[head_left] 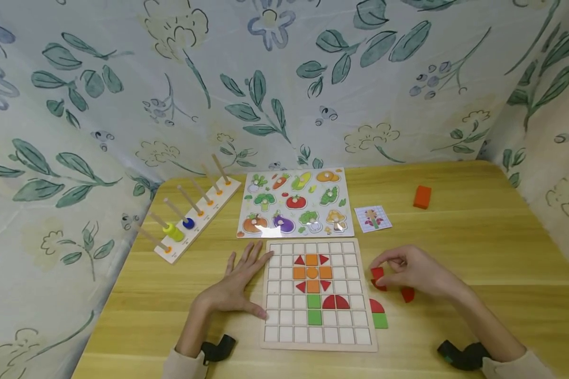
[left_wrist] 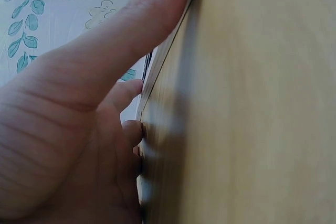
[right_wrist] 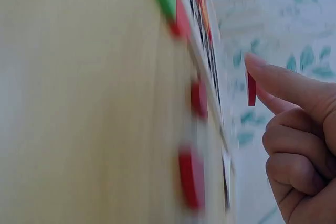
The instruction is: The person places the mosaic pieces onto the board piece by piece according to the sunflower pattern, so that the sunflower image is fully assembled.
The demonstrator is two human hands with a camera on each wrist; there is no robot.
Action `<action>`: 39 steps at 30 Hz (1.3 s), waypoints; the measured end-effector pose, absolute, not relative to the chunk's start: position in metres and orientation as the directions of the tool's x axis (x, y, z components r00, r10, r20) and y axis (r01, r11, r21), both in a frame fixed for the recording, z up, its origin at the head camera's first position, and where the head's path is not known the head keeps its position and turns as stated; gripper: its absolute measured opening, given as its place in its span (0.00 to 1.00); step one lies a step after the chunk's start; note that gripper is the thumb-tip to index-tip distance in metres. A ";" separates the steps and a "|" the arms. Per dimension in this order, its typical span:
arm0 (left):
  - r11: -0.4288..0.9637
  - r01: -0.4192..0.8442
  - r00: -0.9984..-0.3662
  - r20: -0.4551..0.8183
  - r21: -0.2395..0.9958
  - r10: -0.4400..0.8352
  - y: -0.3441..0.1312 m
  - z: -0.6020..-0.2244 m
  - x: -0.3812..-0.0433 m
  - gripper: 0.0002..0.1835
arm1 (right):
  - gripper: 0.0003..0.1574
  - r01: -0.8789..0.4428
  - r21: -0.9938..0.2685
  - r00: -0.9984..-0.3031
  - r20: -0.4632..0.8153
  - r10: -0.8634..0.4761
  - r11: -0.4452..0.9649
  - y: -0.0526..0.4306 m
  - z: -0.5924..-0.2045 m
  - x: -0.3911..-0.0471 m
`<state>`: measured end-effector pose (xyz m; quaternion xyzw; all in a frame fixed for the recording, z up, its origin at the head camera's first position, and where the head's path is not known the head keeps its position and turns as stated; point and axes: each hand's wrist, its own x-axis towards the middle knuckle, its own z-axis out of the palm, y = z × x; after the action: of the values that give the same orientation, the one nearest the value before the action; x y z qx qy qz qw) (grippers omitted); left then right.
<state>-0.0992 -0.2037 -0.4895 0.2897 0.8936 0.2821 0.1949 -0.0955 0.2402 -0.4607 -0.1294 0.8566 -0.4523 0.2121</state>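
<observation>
A wooden grid board [head_left: 286,334] holds a pattern of orange squares around an orange circle [head_left: 312,272], small red triangles, two green squares [head_left: 314,309] and two red quarter-circle pieces [head_left: 335,301]. My left hand [head_left: 237,287] lies at its left edge with fingers spread, thumb and index fingertip touching the rim. Right of the board, my right hand [head_left: 414,271] pinches a thin red piece [right_wrist: 251,88] between thumb and index finger, above the table; the other fingers are curled in. Another red piece [head_left: 408,294] lies under that hand, partly hidden.
A red piece and a green square [head_left: 380,320] lie against the board's right edge. Behind stand a vegetable puzzle [head_left: 289,185], a small pattern card [head_left: 372,218] and an orange-red block [head_left: 422,197]. At left is a peg rack [head_left: 173,254] with yellow and blue rings.
</observation>
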 end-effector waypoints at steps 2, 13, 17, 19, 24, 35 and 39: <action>0.673 0.408 -0.756 -0.185 0.617 0.628 -0.204 -0.490 -0.099 0.73 | 0.18 -0.034 -0.851 -0.860 -0.242 -0.449 0.524 0.221 -0.459 -0.087; 0.674 0.408 -0.757 -0.184 0.616 0.627 -0.203 -0.491 -0.101 0.73 | 0.12 -0.042 -0.878 -0.791 -0.262 -0.552 0.478 0.153 -0.468 -0.060; 0.676 0.409 -0.757 -0.186 0.613 0.627 -0.203 -0.492 -0.101 0.72 | 0.11 -0.070 -0.864 -0.783 -0.263 -0.564 0.499 0.146 -0.475 -0.057; 0.675 0.410 -0.758 -0.183 0.614 0.627 -0.203 -0.492 -0.100 0.72 | 0.12 -0.080 -0.859 -0.781 -0.261 -0.568 0.505 0.144 -0.478 -0.056; 0.675 0.408 -0.759 -0.182 0.615 0.625 -0.203 -0.492 -0.100 0.72 | 0.12 -0.100 -0.857 -0.779 -0.248 -0.576 0.505 0.144 -0.479 -0.056; 0.675 0.404 -0.760 -0.184 0.618 0.623 -0.204 -0.492 -0.099 0.73 | 0.06 -0.097 -0.875 -0.764 -0.241 -0.598 0.475 0.151 -0.478 -0.062; 0.674 0.407 -0.760 -0.181 0.616 0.624 -0.204 -0.492 -0.099 0.73 | 0.06 -0.101 -0.873 -0.764 -0.239 -0.599 0.477 0.146 -0.479 -0.061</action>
<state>-0.0995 -0.2041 -0.4923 0.2883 0.8945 0.2824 0.1924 -0.0611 0.1462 -0.4795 -0.2144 0.8165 -0.4643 0.2680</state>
